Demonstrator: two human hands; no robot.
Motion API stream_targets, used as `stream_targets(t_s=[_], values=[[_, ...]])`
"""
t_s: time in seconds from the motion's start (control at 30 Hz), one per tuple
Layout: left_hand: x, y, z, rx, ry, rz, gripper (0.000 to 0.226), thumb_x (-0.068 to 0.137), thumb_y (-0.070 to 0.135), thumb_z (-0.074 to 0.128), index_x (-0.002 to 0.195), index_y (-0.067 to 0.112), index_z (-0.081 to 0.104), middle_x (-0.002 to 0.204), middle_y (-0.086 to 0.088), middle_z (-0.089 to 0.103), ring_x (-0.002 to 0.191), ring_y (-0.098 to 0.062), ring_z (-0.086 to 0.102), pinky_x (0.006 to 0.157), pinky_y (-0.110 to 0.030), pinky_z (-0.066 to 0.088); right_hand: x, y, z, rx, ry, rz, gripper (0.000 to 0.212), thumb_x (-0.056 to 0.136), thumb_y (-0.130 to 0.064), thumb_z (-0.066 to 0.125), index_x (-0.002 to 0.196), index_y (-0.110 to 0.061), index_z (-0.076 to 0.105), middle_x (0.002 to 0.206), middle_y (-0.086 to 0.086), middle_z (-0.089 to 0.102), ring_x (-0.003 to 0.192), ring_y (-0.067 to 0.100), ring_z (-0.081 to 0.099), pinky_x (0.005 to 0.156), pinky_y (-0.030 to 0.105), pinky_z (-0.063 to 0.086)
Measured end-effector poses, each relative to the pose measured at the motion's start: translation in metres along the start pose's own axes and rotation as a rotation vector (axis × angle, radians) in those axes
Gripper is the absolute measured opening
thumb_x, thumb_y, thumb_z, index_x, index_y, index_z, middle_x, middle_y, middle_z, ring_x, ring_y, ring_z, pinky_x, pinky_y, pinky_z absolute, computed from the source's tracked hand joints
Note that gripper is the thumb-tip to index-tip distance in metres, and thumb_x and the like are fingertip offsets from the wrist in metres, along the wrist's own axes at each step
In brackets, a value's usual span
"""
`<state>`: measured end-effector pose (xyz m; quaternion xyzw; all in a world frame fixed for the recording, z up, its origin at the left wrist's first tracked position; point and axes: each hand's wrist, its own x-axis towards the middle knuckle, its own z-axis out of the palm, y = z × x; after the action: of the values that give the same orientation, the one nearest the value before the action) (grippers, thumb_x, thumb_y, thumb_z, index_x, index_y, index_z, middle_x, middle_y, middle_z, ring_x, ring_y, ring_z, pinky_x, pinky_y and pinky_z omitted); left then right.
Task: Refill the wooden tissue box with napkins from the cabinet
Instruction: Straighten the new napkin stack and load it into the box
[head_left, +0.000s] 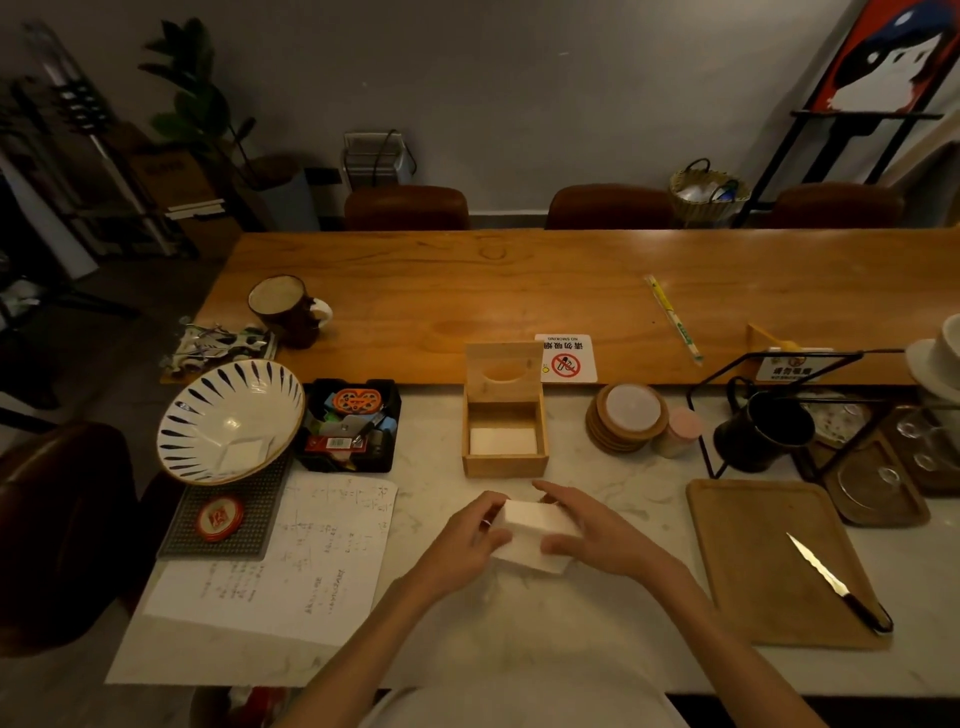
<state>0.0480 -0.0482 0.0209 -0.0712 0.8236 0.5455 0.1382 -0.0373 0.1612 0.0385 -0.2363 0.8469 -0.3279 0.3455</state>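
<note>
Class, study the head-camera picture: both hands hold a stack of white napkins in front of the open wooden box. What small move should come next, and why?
Probably carry the napkin stack forward and lower it into the wooden tissue box. The left hand and right hand already grip it from both sides, the box's lid stands open, and only a low layer of napkins lies inside.

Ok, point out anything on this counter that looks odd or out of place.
A folded napkin lies inside the striped bowl, which sits tilted rather than flat. A bare knife rests on the cutting board, near its right edge. The tissue box is open, lid up, with few napkins inside. Nothing looks spilled or broken.
</note>
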Motion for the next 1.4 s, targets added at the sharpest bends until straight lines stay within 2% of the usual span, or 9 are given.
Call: stream_targets(t_s=[0.13, 0.2, 0.3, 0.4, 0.5, 0.7, 0.9, 1.07, 1.4], values=[[0.009, 0.015, -0.010, 0.004, 0.005, 0.121, 0.029, 0.095, 0.029, 0.056, 0.124, 0.034, 0.052, 0.119, 0.013, 0.057, 0.106, 0.002, 0.054, 0.088, -0.014, 0.046, 0.012, -0.028, -0.020, -0.286, 0.044, -0.098, 0.051, 0.089, -0.036, 0.062, 0.137, -0.033, 0.046, 0.134, -0.007, 0.057, 0.117, 0.014, 0.054, 0.096, 0.032, 0.046], [0.014, 0.021, -0.016, -0.107, 0.113, 0.127, 0.026, 0.098, 0.033, 0.050, 0.124, 0.037, 0.052, 0.123, 0.015, 0.053, 0.111, 0.006, 0.050, 0.092, -0.013, 0.043, 0.015, -0.030, -0.036, -0.042, 0.040, -0.073, 0.041, 0.089, -0.030, 0.064, 0.128, -0.030, 0.054, 0.123, -0.005, 0.062, 0.108, 0.013, 0.059, 0.094, 0.034, 0.050], [0.033, 0.020, -0.030, -0.292, 0.428, 0.011, 0.032, 0.102, 0.037, 0.038, 0.133, 0.033, 0.046, 0.135, 0.009, 0.045, 0.126, -0.004, 0.043, 0.102, -0.022, 0.038, 0.014, -0.026, -0.057, 0.634, 0.068, 0.061, 0.045, 0.086, -0.025, 0.066, 0.128, -0.019, 0.054, 0.117, 0.002, 0.066, 0.104, 0.020, 0.065, 0.090, 0.037, 0.054], [0.057, 0.016, -0.048, -0.352, 0.408, -0.165, 0.043, 0.103, 0.030, 0.039, 0.146, 0.025, 0.034, 0.149, 0.000, 0.034, 0.135, -0.016, 0.037, 0.111, -0.035, 0.035, 0.023, -0.033, -0.068, 0.911, 0.121, 0.095, 0.051, 0.079, -0.026, 0.068, 0.127, -0.024, 0.051, 0.119, 0.005, 0.065, 0.106, 0.022, 0.066, 0.083, 0.035, 0.055], [0.071, 0.016, -0.059, -0.375, 0.229, -0.215, 0.046, 0.102, 0.021, 0.044, 0.146, 0.028, 0.033, 0.148, -0.004, 0.038, 0.132, -0.018, 0.041, 0.107, -0.037, 0.041, 0.048, -0.065, -0.089, 0.643, 0.158, -0.001, 0.041, 0.090, -0.020, 0.063, 0.126, -0.030, 0.047, 0.119, -0.003, 0.061, 0.105, 0.016, 0.064, 0.077, 0.030, 0.056], [0.071, 0.014, -0.070, -0.395, 0.158, -0.238, 0.045, 0.099, 0.009, 0.047, 0.141, 0.020, 0.039, 0.132, -0.003, 0.051, 0.112, -0.013, 0.052, 0.087, -0.020, 0.047, 0.134, -0.114, -0.100, -0.548, -0.117, -0.086, 0.043, 0.092, -0.018, 0.054, 0.132, -0.021, 0.039, 0.124, 0.007, 0.058, 0.110, 0.024, 0.056, 0.089, 0.038, 0.048], [0.067, 0.012, -0.066, -0.376, 0.180, -0.250, 0.041, 0.099, 0.007, 0.046, 0.139, 0.017, 0.042, 0.122, 0.002, 0.051, 0.113, -0.012, 0.050, 0.076, -0.006, 0.043, 0.161, -0.114, -0.080, -0.686, -0.373, 0.022, 0.050, 0.093, -0.016, 0.049, 0.140, -0.021, 0.034, 0.129, 0.008, 0.055, 0.114, 0.027, 0.053, 0.094, 0.038, 0.043], [0.068, 0.015, -0.063, -0.380, 0.199, -0.267, 0.040, 0.099, 0.008, 0.044, 0.138, 0.017, 0.043, 0.120, 0.004, 0.050, 0.114, -0.012, 0.049, 0.089, -0.018, 0.040, 0.162, -0.110, -0.079, -0.604, -0.465, 0.044, 0.047, 0.095, -0.016, 0.050, 0.141, -0.015, 0.040, 0.142, 0.007, 0.045, 0.130, 0.026, 0.043, 0.105, 0.035, 0.035], [0.068, 0.015, -0.060, -0.347, 0.209, -0.279, 0.041, 0.100, 0.011, 0.043, 0.141, 0.020, 0.040, 0.127, 0.001, 0.050, 0.115, -0.011, 0.047, 0.091, -0.021, 0.037, 0.175, -0.106, -0.072, -0.624, -0.504, 0.116, 0.045, 0.096, -0.017, 0.047, 0.140, -0.010, 0.043, 0.141, 0.013, 0.048, 0.128, 0.028, 0.045, 0.107, 0.037, 0.034]])
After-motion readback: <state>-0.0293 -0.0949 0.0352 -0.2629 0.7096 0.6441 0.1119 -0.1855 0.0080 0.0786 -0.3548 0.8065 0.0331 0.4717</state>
